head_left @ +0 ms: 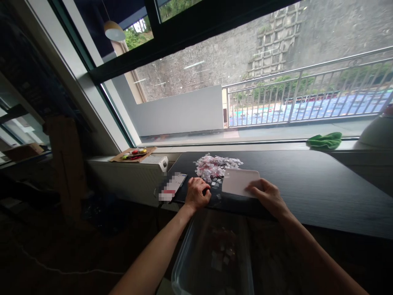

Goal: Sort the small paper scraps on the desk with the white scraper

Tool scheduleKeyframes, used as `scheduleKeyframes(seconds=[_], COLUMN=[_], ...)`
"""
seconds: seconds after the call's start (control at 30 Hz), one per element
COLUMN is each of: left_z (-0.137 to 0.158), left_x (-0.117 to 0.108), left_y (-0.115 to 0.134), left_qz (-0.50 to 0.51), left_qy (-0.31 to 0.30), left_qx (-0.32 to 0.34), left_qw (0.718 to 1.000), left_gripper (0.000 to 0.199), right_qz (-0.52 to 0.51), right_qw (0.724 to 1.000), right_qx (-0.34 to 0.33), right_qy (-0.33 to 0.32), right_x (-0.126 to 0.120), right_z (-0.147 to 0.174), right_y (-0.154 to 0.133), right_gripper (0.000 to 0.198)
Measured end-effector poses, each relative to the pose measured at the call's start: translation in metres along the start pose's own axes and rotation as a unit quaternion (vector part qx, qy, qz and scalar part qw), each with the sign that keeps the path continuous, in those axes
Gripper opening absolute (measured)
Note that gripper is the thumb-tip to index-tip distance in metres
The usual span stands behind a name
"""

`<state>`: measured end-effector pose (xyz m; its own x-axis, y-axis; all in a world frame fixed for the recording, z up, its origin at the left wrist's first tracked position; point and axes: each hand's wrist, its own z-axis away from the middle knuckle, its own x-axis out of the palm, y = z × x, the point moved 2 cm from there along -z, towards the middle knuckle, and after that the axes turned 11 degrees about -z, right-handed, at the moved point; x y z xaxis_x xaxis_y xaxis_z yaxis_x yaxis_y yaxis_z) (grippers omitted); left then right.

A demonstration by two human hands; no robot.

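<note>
the right hand [269, 196] pinches the near right part of a pale card [239, 180], thumb on the upper face and fingers mostly hidden, while the card reaches left toward the heap [216, 167] of paper scraps on the bench [307, 184]. the left hand [197, 194] is by the near edge, just left of a few strays [216, 183], its fingers loosely curled with a gap inside the thumb; nothing shows in it, though i cannot tell what the curled fingers may hide. below that edge sits a clear tub [181, 268] with some scraps [225, 250] inside. whether the card's underside touches the bench cannot be told from this angle. to work well here, the card would best be held low, its long edge flat against the bench so that thin pieces do not slip beneath it. short, slow strokes should suit, as such light paper probably scatters under a quick push. the left hand could serve as a soft wall, cupped a little wider to guard the open side by the phone [173, 186]. small portions seem wiser than the whole heap at once, and anything drawn over the edge ought to be lined up with the tub's mouth, or bits may fall outside.
</note>
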<state>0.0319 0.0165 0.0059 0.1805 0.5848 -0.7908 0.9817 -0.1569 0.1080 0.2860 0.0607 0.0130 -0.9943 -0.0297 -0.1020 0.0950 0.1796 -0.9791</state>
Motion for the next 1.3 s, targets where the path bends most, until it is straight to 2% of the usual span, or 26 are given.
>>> scheduleKeyframes(seconds=[0.07, 0.13, 0.33, 0.43, 0.57, 0.83, 0.9, 1.0, 1.07, 1.17, 1.3], left_z=[0.000, 0.000, 0.000, 0.000, 0.000, -0.001, -0.001, -0.001, -0.001, -0.001, 0.000], left_x=[-0.001, -0.001, -0.001, -0.001, -0.001, -0.001, -0.001, -0.002, -0.002, -0.002, -0.001], left_y=[0.001, 0.002, 0.002, 0.002, 0.002, 0.003, 0.003, 0.003, 0.003, 0.003, 0.003], left_qz=[-0.004, -0.008, -0.018, -0.020, -0.017, -0.021, -0.021, -0.019, -0.017, -0.017, -0.020], left_qy=[0.001, -0.001, -0.001, -0.001, -0.015, -0.004, -0.003, -0.004, -0.004, -0.004, 0.002], left_qx=[0.001, 0.000, -0.002, -0.002, -0.005, -0.009, -0.009, -0.006, -0.003, -0.001, 0.000], left_qw=[1.000, 1.000, 1.000, 1.000, 1.000, 1.000, 1.000, 1.000, 1.000, 1.000, 1.000], left_gripper=[0.012, 0.012, 0.013, 0.013, 0.012, 0.014, 0.014, 0.012, 0.011, 0.011, 0.012], right_qz=[0.016, 0.031, -0.035, -0.060, -0.040, -0.071, -0.073, -0.043, -0.021, -0.026, -0.056], right_qw=[0.999, 0.998, 0.997, 0.995, 0.997, 0.987, 0.990, 0.999, 1.000, 1.000, 0.997], right_qx=[0.002, 0.003, 0.016, 0.012, -0.018, 0.005, 0.007, 0.008, 0.010, 0.013, 0.023], right_qy=[0.042, 0.050, -0.070, -0.077, -0.060, -0.148, -0.119, -0.022, 0.009, -0.005, -0.057], right_x=[-0.002, -0.002, 0.004, 0.006, 0.008, 0.010, 0.007, 0.001, -0.001, -0.001, 0.002], right_z=[0.000, 0.001, 0.003, -0.001, -0.005, 0.000, 0.001, 0.002, 0.003, 0.004, 0.006], right_y=[-0.001, -0.002, -0.001, 0.003, 0.010, 0.008, 0.005, 0.003, 0.001, -0.001, -0.003], right_gripper=[0.021, 0.019, 0.021, 0.026, 0.027, 0.023, 0.022, 0.019, 0.016, 0.015, 0.016])
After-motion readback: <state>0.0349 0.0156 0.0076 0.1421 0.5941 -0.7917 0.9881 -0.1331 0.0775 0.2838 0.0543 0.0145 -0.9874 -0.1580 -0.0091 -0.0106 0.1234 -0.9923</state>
